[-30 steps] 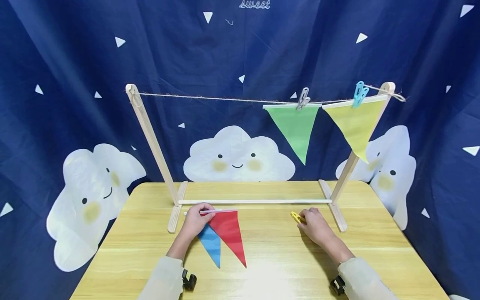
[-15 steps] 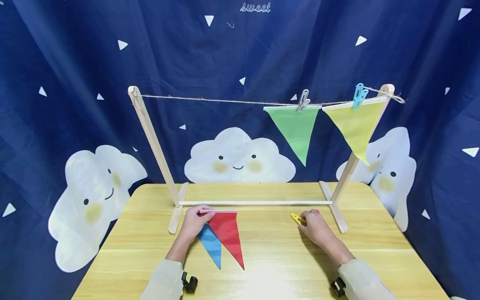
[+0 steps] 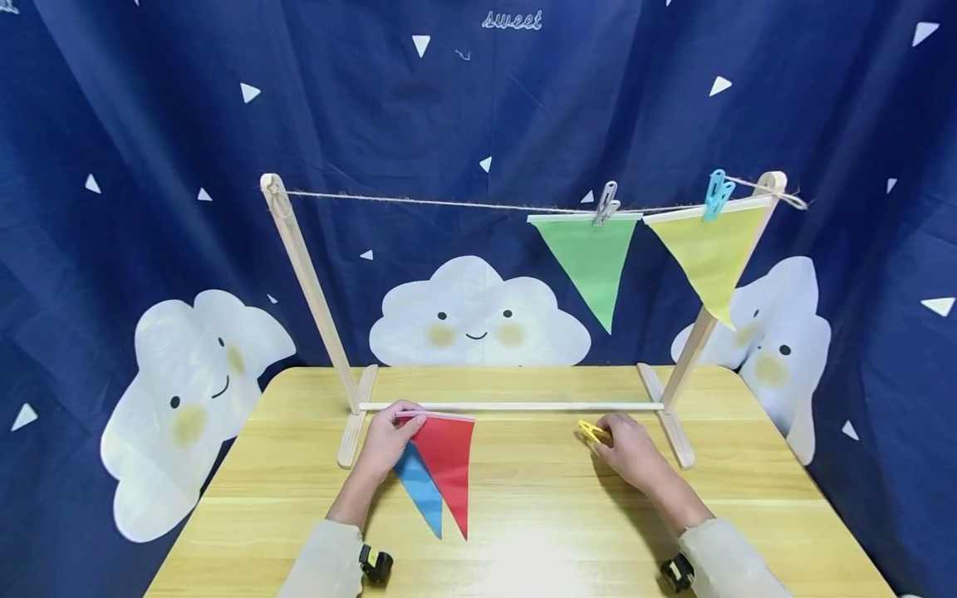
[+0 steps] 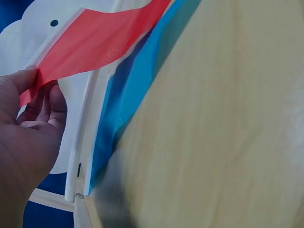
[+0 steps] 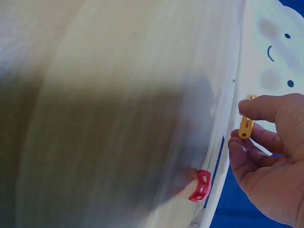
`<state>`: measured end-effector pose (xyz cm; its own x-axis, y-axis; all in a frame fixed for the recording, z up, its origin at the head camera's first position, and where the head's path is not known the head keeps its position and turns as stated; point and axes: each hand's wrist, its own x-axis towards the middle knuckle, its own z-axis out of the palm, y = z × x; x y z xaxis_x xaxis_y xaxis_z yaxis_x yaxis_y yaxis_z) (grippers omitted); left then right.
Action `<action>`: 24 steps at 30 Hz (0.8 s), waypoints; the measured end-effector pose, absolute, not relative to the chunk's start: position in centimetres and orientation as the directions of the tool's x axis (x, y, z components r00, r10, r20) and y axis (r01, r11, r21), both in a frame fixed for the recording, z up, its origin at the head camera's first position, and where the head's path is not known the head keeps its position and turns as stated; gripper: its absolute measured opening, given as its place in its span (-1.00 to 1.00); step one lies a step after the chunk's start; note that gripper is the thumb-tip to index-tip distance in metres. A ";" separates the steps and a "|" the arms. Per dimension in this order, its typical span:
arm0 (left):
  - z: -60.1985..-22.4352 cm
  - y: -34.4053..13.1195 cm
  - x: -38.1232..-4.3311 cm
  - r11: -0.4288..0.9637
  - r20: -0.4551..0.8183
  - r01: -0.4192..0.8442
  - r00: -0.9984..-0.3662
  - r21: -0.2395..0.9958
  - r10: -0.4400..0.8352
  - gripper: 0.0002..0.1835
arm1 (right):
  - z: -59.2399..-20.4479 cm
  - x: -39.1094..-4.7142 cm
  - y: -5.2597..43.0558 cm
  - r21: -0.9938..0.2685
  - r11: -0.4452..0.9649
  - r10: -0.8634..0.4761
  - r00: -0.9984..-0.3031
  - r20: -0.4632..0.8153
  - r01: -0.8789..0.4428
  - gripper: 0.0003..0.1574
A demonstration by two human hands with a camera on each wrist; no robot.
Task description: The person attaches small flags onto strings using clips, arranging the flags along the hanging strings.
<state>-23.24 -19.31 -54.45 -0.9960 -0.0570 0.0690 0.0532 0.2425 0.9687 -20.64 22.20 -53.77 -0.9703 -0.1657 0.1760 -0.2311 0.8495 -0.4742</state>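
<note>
My left hand (image 3: 390, 440) pinches the white-edged top corner of a red triangular pennant (image 3: 449, 465), thumb in front. In the left wrist view the red pennant (image 4: 99, 40) is lifted off the table, and a blue pennant (image 4: 133, 80) lies below it on the wood. The red one partly covers the blue pennant (image 3: 422, 490) in the head view. A yellow clothespin (image 3: 594, 432) is held between the thumb and fingers of my right hand (image 3: 634, 453), just above the table. Close by that hand, a red clothespin (image 5: 201, 186) lies on the table in the right wrist view.
A wooden stand with a left post (image 3: 310, 291) and right post (image 3: 691, 349) carries a string (image 3: 419, 199). From it hang a green pennant (image 3: 586, 266) under a grey clothespin (image 3: 607, 203) and a yellow pennant (image 3: 706, 253) under a blue clothespin (image 3: 718, 196). A low crossbar (image 3: 508, 406) joins the feet.
My left hand has raised the red pennant slightly, and its tip has swung left to hang straighter. The blue pennant stays put. My right hand keeps the yellow clothespin in nearly the same place.
</note>
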 end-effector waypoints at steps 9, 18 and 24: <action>-53.5 -19.2 -23.0 0.218 0.080 0.066 -0.995 0.974 -0.056 -0.83 | -52.6 -20.9 21.7 -0.521 0.806 -0.171 -0.953 0.249 -0.281 -0.70; -52.3 -19.0 -23.1 0.189 0.138 0.130 -0.990 0.973 -0.030 -0.81 | -51.8 -21.3 21.0 -0.554 0.749 -0.142 -0.904 0.403 -0.364 -0.62; -51.2 -18.7 -23.0 0.153 0.140 0.138 -0.990 0.979 -0.004 -0.80 | -50.6 -21.4 20.5 -0.513 0.742 -0.135 -0.846 0.516 -0.432 -0.65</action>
<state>-23.00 -18.70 -51.18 -0.9902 -0.0041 0.1399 0.1376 0.1531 0.9786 -21.44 20.49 -50.57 -0.8457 -0.1353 0.5163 -0.4320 0.7416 -0.5133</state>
